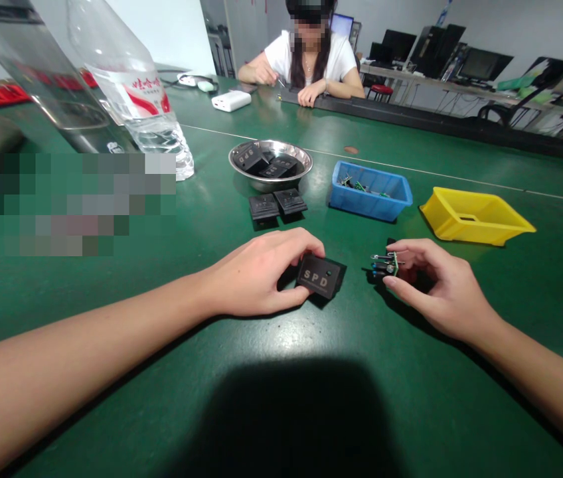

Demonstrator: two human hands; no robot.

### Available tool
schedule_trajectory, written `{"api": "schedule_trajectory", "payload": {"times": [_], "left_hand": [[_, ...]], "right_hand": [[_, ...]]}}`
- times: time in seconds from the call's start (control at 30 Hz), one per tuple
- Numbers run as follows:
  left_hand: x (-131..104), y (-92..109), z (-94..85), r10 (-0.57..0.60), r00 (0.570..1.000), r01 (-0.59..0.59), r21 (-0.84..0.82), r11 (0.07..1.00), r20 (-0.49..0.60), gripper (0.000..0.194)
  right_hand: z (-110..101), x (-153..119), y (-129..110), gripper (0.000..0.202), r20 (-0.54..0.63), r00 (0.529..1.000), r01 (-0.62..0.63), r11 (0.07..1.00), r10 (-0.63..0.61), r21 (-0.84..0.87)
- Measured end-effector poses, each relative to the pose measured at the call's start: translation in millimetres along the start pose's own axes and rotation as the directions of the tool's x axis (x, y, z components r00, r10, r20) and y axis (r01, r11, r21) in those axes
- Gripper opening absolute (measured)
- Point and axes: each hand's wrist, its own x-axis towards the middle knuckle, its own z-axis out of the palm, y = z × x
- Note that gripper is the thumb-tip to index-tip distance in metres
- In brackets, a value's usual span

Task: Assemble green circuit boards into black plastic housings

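Observation:
My left hand [271, 272] grips a small black plastic case [320, 276] marked "SPD", between thumb and fingers just above or on the green table. To its right, my right hand [435, 279] pinches a small circuit board [392, 264] with blue-tipped parts and metal pins pointing left toward the case. A gap separates board and case. Two more black cases [277, 204] lie side by side beyond my left hand. Behind them a steel bowl [270, 178] holds several SPD cases. The blue bin [370, 202] contains several small circuit boards.
A yellow bin [475, 222] stands right of the blue one. At the left are a water bottle [137, 99] and a clear tumbler [57, 86]. A white power bank [232, 101] lies farther back. Across the table sits another person [311, 66], beside a long black bar [411, 116].

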Motion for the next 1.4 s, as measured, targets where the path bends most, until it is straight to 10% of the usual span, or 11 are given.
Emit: {"api": "schedule_trajectory", "payload": {"times": [1.4], "left_hand": [[-2.6, -3.4, 0.3, 0.019, 0.999, -0.021, -0.065, 0.998, -0.029, 0.04]], "right_hand": [[0.3, 1.1, -0.8, 0.033, 0.004, 1.0, 0.005, 1.0, -0.005, -0.009]]}}
